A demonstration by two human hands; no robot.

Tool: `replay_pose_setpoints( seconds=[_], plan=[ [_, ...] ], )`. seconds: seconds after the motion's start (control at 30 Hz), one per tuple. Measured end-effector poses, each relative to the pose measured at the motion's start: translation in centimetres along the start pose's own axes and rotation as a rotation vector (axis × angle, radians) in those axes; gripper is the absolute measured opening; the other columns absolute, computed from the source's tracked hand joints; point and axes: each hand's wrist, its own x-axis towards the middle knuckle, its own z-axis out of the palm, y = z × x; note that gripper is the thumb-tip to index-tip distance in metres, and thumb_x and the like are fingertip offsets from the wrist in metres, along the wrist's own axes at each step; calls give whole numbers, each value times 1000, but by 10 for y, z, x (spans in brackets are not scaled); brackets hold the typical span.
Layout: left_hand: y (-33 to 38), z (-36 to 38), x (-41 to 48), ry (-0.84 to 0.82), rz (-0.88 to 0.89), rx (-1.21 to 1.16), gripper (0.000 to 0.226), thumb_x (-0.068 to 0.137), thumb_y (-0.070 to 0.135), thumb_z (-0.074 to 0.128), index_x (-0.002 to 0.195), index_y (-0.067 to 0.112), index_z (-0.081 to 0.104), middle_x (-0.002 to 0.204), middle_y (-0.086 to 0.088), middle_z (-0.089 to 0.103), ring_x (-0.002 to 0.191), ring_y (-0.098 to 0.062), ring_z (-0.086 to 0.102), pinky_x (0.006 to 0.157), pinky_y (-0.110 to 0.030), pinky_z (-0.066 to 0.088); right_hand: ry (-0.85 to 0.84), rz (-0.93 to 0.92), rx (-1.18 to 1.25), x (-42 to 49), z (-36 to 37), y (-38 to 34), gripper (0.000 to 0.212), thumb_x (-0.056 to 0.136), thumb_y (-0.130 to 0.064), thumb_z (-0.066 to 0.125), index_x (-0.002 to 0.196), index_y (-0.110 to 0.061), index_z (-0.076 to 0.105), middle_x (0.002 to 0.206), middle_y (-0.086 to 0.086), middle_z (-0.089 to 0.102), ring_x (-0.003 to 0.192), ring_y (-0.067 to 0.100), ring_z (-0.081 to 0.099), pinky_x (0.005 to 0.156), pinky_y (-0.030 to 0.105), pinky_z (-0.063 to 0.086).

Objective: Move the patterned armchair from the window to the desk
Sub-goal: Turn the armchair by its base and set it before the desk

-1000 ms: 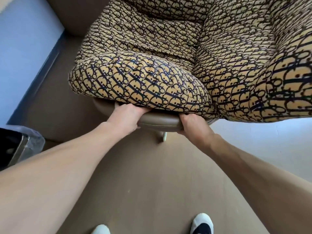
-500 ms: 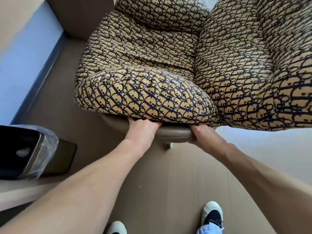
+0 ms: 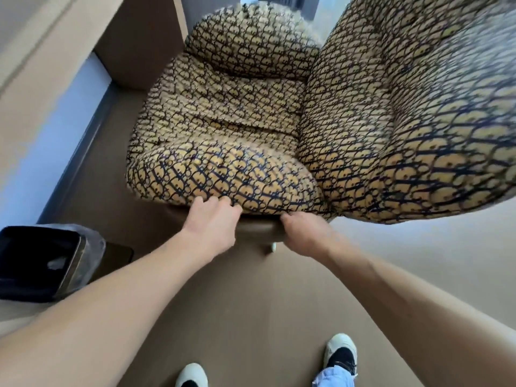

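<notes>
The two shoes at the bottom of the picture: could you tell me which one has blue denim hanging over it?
The right shoe: a blue denim hem covers its near end. The left shoe shows no denim.

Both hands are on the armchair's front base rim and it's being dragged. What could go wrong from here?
1. The left hand and right hand grip only the brown base rim under the armchair, with fingers tucked beneath the cushion; they could slip or get pinched.
2. The black bin sits close on the left; the swinging chair might clip it.
3. The shoes are right in the chair's path, so toes could be hit.
</notes>
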Motion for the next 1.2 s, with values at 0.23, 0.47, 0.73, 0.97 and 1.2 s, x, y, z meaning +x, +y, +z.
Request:
replay_pose_setpoints(
  seconds=[0.23, 0.47, 0.73, 0.97, 1.2],
  plan=[
    [56, -124, -10, 16, -156, -222, 63, 97, 41, 58, 156, 38, 37, 163, -3, 35, 150, -28, 30, 122, -55, 29, 157, -170, 94, -71, -132, 66, 47, 90, -12, 56, 138, -11, 54, 151, 9, 49, 139, 33, 49, 110, 49, 49],
    [140, -249, -38, 38, -319, -359, 72, 97, 48, 57, 160, 47, 22, 173, 3, 17, 158, -29, 16, 125, -61, 20, 350, -119, 274, -201, -244, 150, 67, 87, -16, 57, 153, -14, 44, 172, 11, 22, 160, 26, 22, 131, 28, 16],
    [249, -359, -17, 116, -297, -516, 72, 98, 49, 58, 160, 45, 22, 171, 1, 24, 154, -26, 25, 124, -56, 26, 393, 9, 280, -274, -321, 262, 71, 96, -37, 60, 160, -26, 32, 175, -1, 13, 162, 21, 16, 130, 40, 20],
    [317, -397, 77, 78, -259, -561, 71, 97, 51, 56, 160, 44, 25, 168, 0, 28, 151, -25, 30, 122, -59, 28, 399, 84, 231, -270, -365, 364, 69, 96, -31, 61, 159, -30, 32, 173, -6, 19, 160, 16, 18, 129, 41, 24],
    [385, -400, 223, -9, -269, -705, 74, 95, 64, 53, 160, 43, 26, 163, -8, 38, 149, -33, 33, 122, -65, 23, 285, 102, 160, -191, -394, 458, 63, 99, -29, 59, 157, -29, 36, 170, -4, 29, 155, 20, 33, 123, 39, 32]
  ],
)
